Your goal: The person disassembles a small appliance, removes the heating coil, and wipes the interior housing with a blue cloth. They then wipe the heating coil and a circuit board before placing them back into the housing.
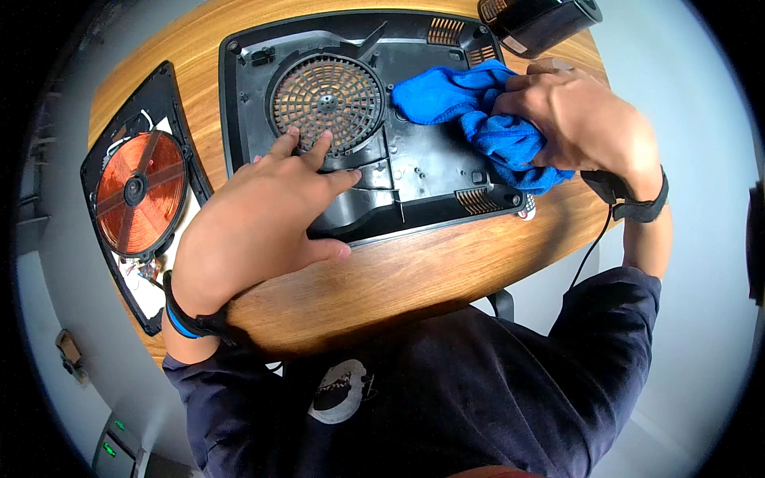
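Observation:
A black plastic housing (426,179) lies on the table with its hollow inside facing up. A round vent grille (327,99) is set in its left half, and slotted vents sit near its right corners. My left hand (267,203) rests on the housing with fingers spread, two fingertips at the grille's lower edge and the thumb by the near rim. At the housing's right side, my right hand (558,115) grips a bunched blue cloth (446,94). Part of the cloth lies over the housing's inner surface, and it hides some of the right edge.
To the left, a black frame holds a round copper coil (139,195) with wires and white parts around it. A dark cylindrical container (542,24) is at the table's far right corner. The wooden table (382,279) has its near edge close to my body.

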Action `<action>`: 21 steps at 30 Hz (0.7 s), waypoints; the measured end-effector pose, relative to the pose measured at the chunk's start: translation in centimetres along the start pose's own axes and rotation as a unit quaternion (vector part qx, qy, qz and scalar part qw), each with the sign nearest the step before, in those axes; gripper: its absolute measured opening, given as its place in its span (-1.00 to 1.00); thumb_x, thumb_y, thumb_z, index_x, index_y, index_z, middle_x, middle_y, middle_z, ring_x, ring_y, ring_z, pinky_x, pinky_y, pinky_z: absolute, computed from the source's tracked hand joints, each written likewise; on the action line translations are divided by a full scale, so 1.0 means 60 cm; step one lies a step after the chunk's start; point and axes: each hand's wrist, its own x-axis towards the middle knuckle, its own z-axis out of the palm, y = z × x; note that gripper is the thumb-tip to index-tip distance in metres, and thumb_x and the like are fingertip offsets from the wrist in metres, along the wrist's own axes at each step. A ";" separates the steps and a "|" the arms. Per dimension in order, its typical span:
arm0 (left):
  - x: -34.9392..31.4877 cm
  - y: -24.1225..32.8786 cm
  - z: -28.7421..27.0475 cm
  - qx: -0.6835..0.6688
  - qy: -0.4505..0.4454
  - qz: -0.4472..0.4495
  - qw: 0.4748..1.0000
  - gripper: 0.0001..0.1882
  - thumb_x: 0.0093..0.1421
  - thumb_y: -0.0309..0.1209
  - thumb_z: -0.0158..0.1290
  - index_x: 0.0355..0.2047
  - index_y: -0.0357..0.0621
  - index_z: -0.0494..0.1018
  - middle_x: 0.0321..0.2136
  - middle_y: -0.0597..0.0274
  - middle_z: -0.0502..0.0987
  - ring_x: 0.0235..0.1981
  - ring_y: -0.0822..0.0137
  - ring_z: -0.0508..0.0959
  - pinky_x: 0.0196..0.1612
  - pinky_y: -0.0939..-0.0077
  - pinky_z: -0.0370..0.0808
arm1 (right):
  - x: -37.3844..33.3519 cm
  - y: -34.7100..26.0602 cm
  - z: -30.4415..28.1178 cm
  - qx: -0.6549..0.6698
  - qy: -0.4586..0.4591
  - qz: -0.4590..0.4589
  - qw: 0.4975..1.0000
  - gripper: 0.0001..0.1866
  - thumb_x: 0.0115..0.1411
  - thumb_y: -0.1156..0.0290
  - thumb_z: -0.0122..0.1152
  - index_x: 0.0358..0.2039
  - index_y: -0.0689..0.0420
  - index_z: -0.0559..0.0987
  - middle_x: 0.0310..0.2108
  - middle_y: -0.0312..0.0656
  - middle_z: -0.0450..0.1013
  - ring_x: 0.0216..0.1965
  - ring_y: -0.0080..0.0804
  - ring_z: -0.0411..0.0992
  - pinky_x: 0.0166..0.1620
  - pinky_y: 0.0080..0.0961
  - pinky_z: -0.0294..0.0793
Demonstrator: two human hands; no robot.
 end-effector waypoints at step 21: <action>0.006 -0.011 0.015 0.007 0.017 0.023 1.000 -0.03 0.03 0.06 0.55 0.46 0.20 0.50 0.57 -0.14 0.33 0.57 -0.32 0.28 0.50 -0.12 0.43 | -0.074 0.012 0.003 0.008 0.182 -0.117 0.976 -0.27 -0.19 0.62 0.65 0.11 0.04 0.76 0.22 -0.13 0.67 0.24 -0.01 0.63 0.33 -0.14 0.65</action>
